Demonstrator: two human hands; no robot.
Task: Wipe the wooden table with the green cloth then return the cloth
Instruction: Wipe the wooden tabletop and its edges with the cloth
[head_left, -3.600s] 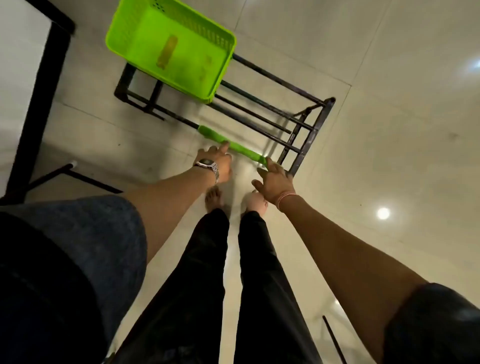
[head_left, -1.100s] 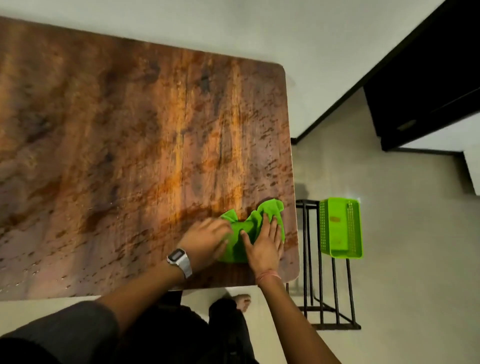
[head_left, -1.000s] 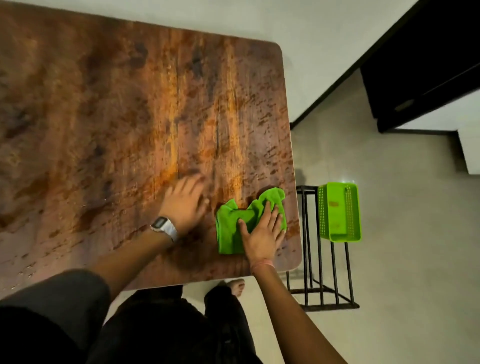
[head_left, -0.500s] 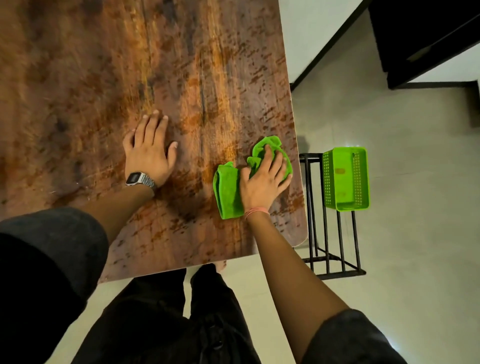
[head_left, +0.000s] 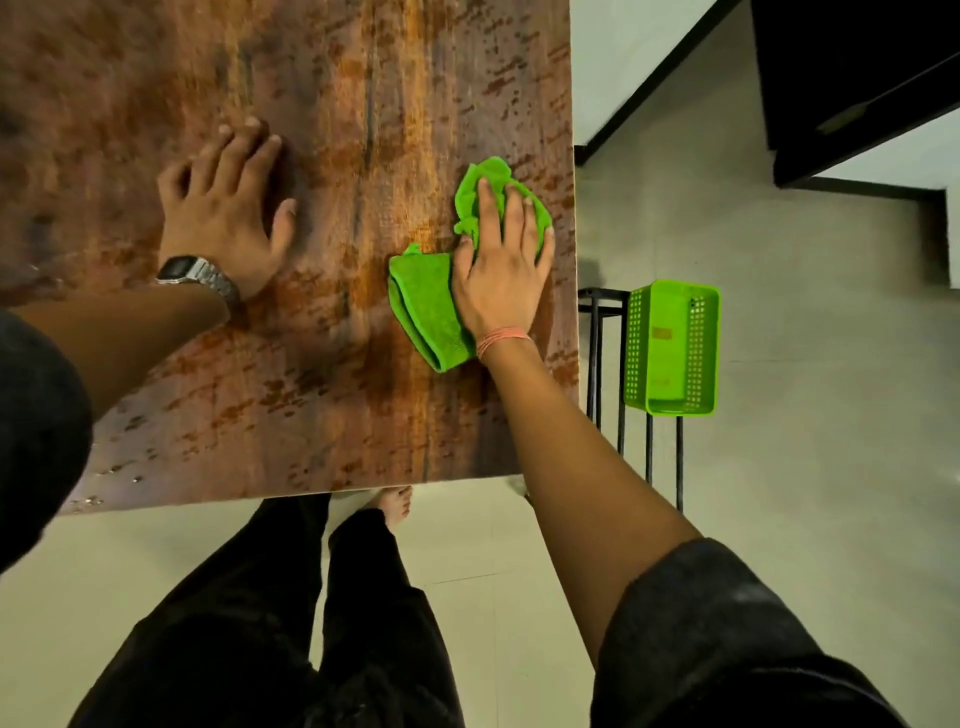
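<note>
The green cloth (head_left: 426, 306) lies bunched on the wooden table (head_left: 322, 405) close to the table's right edge. My right hand (head_left: 501, 265) presses flat on the cloth with straight, spread fingers, covering its middle. My left hand (head_left: 228, 208), with a metal watch on the wrist, rests flat on the bare wood to the left of the cloth, a hand's width away from it.
A green plastic basket (head_left: 672, 348) sits on a black metal rack (head_left: 613, 395) on the tiled floor just right of the table. My legs and bare feet (head_left: 392, 506) stand below the table's near edge. A dark doorway (head_left: 852, 78) is at the upper right.
My right hand has pushed the cloth farther up the table along the right edge. My left hand left the cloth and settled flat on the wood to the left.
</note>
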